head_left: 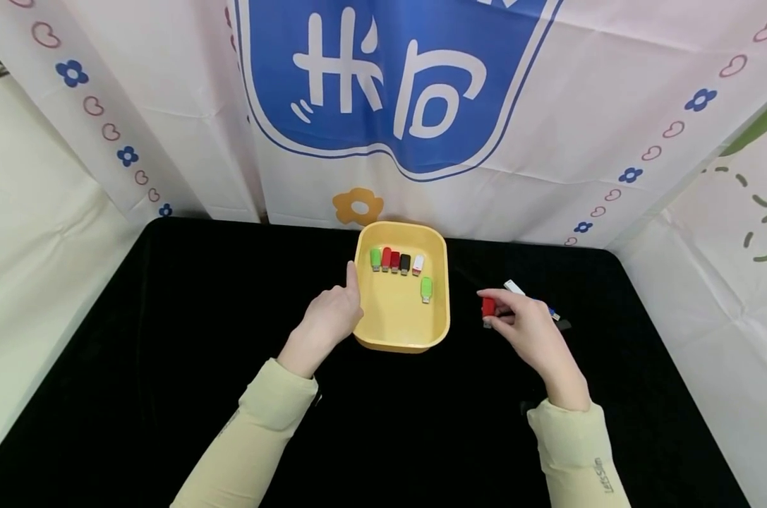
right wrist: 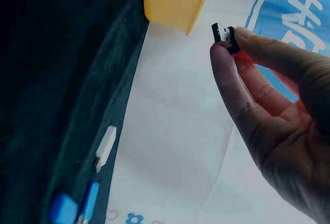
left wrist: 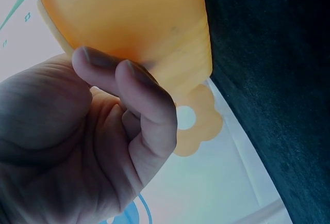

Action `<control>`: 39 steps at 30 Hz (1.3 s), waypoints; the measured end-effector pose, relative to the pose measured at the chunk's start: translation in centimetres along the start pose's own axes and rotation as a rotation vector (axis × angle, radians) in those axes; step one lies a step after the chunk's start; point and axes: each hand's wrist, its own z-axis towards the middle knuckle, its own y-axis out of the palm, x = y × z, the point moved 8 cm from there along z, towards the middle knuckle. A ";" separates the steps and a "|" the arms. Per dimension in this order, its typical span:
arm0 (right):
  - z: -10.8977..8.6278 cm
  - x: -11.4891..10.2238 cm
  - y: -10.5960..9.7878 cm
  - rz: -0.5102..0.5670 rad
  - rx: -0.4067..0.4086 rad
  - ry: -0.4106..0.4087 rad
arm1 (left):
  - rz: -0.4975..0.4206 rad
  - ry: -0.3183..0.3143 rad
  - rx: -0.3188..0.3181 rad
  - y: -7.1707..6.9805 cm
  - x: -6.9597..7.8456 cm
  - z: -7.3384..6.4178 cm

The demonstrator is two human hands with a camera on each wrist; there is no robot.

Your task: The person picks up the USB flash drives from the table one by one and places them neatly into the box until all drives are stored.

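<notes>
My left hand point(head_left: 334, 310) holds the left rim of a yellow plastic bin point(head_left: 401, 344), with curled fingertips against its outer wall in the left wrist view. To the right of the bin, my right hand point(head_left: 528, 324) pinches a red USB flash drive point(head_left: 488, 307) between thumb and fingers. Its metal plug point(right wrist: 225, 33) sticks out past the fingertips. Inside the bin, a row of USB drives runs along the far end: green point(head_left: 375, 259), two red point(head_left: 386, 259), black point(head_left: 405, 264) and white point(head_left: 418, 264). Another green drive point(head_left: 426, 289) lies below the white one.
Beside and partly behind my right hand lie a white USB drive point(head_left: 513, 286), a blue-and-white one point(head_left: 554, 313) and a dark one point(head_left: 564, 324). A black cloth point(head_left: 383, 430) covers the table. A printed curtain point(head_left: 186, 162) hangs right behind the table's far edge.
</notes>
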 end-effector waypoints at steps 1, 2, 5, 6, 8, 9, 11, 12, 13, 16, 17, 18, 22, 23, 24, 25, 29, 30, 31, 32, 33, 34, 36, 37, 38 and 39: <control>0.3 -0.3 0.0 0.000 -0.001 -0.005 | 0.001 -0.001 -0.001 0.0 0.0 0.0; 0.6 -0.6 0.0 0.000 -0.005 -0.011 | 0.000 -0.004 -0.003 -0.1 0.0 0.0; 1.4 -1.5 0.2 0.011 -0.025 -0.019 | -0.004 -0.011 -0.011 0.0 0.0 0.0; 1.6 -1.8 0.3 0.017 -0.033 -0.017 | -0.004 -0.012 -0.014 0.0 0.0 0.0; 2.2 -2.4 0.6 0.021 -0.044 -0.016 | -0.004 -0.013 -0.017 0.0 0.0 0.1; 2.4 -2.7 0.7 0.026 -0.049 -0.018 | -0.003 -0.013 -0.018 0.1 0.0 0.1; 3.0 -3.1 1.1 0.037 -0.064 -0.016 | -0.005 -0.015 -0.019 0.1 0.0 0.1; 3.3 -3.3 1.3 0.041 -0.069 -0.014 | -0.005 -0.016 -0.020 0.1 0.0 0.1; 3.5 -3.4 1.5 0.043 -0.074 -0.015 | -0.006 -0.016 -0.020 0.1 0.0 0.1; 4.2 -3.9 2.1 0.052 -0.081 -0.019 | -0.009 -0.015 -0.021 0.1 0.0 0.1; 4.3 -4.0 2.3 0.049 -0.079 -0.023 | -0.008 -0.015 -0.021 0.1 0.0 0.1; 4.5 -4.1 2.5 0.047 -0.077 -0.026 | -0.008 -0.016 -0.022 0.1 0.0 0.1; 5.1 -4.6 3.2 0.041 -0.079 -0.042 | -0.010 -0.020 -0.026 0.1 0.0 0.1; 5.3 -4.7 3.4 0.039 -0.082 -0.047 | -0.010 -0.023 -0.029 0.2 0.0 0.1; 5.5 -4.7 3.7 0.041 -0.087 -0.048 | -0.009 -0.026 -0.030 0.2 -0.1 0.1; 5.7 -4.8 3.9 0.039 -0.094 -0.050 | -0.008 -0.026 -0.030 0.2 -0.1 0.2; 6.4 -5.0 4.7 0.028 -0.109 -0.056 | -0.006 -0.023 -0.025 0.2 -0.1 0.2; 6.5 -5.1 4.9 0.024 -0.108 -0.060 | -0.006 -0.021 -0.023 0.2 -0.1 0.2; 6.7 -5.1 5.0 0.022 -0.104 -0.066 | -0.007 -0.020 -0.022 0.2 -0.1 0.2; 6.8 -5.2 5.1 0.023 -0.098 -0.076 | -0.008 -0.020 -0.022 0.2 -0.1 0.2; 6.9 -5.3 5.1 0.025 -0.092 -0.082 | -0.010 -0.022 -0.023 0.2 -0.1 0.2; 7.1 -5.4 5.2 0.027 -0.085 -0.091 | -0.010 -0.024 -0.024 0.2 -0.1 0.2; 7.3 -5.4 5.3 0.032 -0.077 -0.098 | -0.014 -0.024 -0.023 0.2 -0.2 0.2; 7.5 -5.4 5.4 0.034 -0.076 -0.099 | -0.016 -0.025 -0.023 0.1 -0.2 0.2; 7.6 -5.4 5.5 0.033 -0.076 -0.098 | -0.019 -0.025 -0.022 0.1 -0.2 0.2; 7.7 -5.4 5.6 0.031 -0.078 -0.095 | -0.021 -0.022 -0.021 0.1 -0.2 0.2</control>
